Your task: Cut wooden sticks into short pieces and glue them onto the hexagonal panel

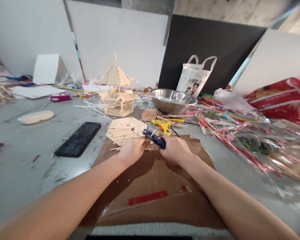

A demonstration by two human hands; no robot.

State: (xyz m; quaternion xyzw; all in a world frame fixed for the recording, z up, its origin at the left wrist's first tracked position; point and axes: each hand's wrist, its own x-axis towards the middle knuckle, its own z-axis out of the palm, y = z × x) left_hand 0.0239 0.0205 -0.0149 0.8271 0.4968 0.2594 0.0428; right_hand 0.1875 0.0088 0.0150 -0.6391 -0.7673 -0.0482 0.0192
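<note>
My right hand [176,150] is closed around the dark blue handles of a pair of cutting pliers [158,139], whose head points left toward my other hand. Pinched closed, my left hand [132,150] holds a thin wooden stick [153,132] whose end shows at the pliers' jaws; its fingertips are partly hidden. Just beyond my left hand lies a flat polygonal panel of pale sticks [126,126], with a few loose sticks around it. A yellow glue gun [162,125] rests behind the pliers. Under both hands is a brown sheet [150,176].
A stick-built pagoda [117,93] stands behind the panel, beside a steel bowl [173,100]. A black phone [78,139] and a white oval case [36,117] lie left. Plastic strips and wrappers [230,133] clutter the right. A red strip [148,198] is on the sheet.
</note>
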